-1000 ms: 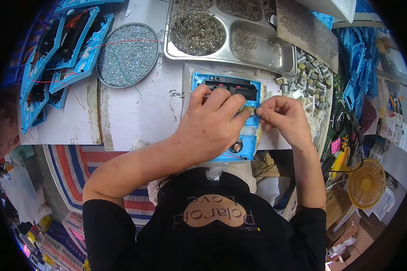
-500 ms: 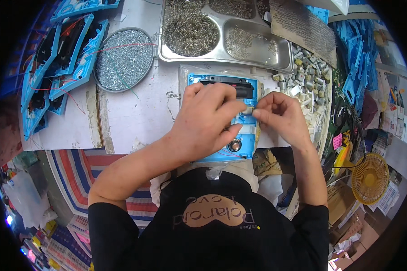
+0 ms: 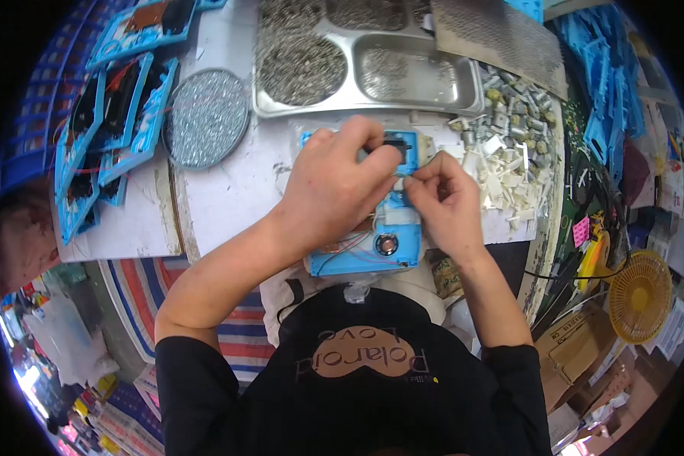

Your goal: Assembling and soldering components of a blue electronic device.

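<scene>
Blue plastic casing [image 3: 407,234] is sitting on the white table [image 3: 220,190], just on the near side of the metal tray [image 3: 357,97]. Left hand [image 3: 330,181] is curled over it, right hand's [image 3: 450,204] fingertips meet it there; can't tell what either's gripping, honestly.

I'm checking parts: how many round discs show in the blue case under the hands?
1: the round disc, at lower right in the blue case. The left hand may hide others.
</scene>
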Motion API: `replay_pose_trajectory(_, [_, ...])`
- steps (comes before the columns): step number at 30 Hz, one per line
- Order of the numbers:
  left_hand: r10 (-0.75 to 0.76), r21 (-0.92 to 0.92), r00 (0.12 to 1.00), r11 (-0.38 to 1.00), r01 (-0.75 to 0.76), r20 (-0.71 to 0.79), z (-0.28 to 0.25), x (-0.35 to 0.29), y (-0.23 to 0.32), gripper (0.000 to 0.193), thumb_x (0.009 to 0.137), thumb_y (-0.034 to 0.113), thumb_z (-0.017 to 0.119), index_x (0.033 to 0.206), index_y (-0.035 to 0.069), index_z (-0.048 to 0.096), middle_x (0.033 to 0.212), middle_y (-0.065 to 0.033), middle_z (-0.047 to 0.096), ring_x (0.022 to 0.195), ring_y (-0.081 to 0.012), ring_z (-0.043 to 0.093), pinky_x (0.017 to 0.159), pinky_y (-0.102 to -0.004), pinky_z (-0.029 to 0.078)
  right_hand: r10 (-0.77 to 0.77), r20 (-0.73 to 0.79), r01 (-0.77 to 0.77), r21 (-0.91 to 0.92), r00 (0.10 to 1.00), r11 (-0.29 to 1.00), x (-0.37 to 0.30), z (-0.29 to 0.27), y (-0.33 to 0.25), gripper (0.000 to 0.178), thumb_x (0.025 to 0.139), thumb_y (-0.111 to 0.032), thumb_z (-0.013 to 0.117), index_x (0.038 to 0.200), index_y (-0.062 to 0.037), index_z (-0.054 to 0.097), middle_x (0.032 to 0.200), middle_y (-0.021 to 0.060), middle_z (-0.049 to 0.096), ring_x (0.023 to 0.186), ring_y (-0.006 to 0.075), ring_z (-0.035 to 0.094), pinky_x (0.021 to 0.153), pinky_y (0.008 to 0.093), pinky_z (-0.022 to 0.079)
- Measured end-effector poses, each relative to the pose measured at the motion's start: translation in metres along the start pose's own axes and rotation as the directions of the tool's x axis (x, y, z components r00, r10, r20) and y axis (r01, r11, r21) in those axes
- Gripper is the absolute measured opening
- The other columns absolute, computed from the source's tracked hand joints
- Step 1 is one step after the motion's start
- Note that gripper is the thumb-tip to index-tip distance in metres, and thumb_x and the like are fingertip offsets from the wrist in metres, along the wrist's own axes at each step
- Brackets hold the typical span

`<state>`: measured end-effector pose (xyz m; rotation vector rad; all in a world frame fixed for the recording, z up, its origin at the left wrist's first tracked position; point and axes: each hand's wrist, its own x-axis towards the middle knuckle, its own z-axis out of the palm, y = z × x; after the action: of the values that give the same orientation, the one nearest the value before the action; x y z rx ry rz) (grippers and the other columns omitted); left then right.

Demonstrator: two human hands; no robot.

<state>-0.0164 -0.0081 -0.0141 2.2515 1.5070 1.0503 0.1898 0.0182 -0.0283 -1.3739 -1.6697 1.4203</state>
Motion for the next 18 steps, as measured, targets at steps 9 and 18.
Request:
replay_pose_trajectory(9, [-0.156, 0.174, 0.981, 0.975, 0.134, 0.119, 0.002, 0.025, 0.017, 0.038, 0.072, 0.013, 0.085, 0.096, 0.005, 0.056, 0.103, -0.0145, 0.055, 0.083, -0.0374, 0.06, 0.07, -0.0449, 0.049, -0.14, 0.164, 0.162, -0.126, 0.976, 0.979, 0.007, -0.045, -0.025, 0.02, 0.086, -0.015, 0.078, 0.1, -0.0059, 0.066, 0.071, 0.0013, 0.061, 0.063, 0.0088, 0.057, 0.058, 0.0261, 0.046])
replay_pose_trajectory(18, [-0.274, 0.171, 0.95, 0.954, 0.248, 0.152, 0.002, 0.026, 0.02, 0.042, 0.071, 0.019, 0.085, 0.102, 0.006, 0.059, 0.104, -0.0135, 0.057, 0.085, -0.035, 0.061, 0.071, -0.0447, 0.048, -0.39, -0.498, -0.491, -0.862, 0.775, 0.124, 0.208, -0.426, -0.016, 0.057, 0.085, -0.03, 0.073, 0.137, -0.0105, 0.059, 0.123, 0.0229, 0.069, 0.117, 0.0407, 0.064, 0.102, 0.0504, 0.049])
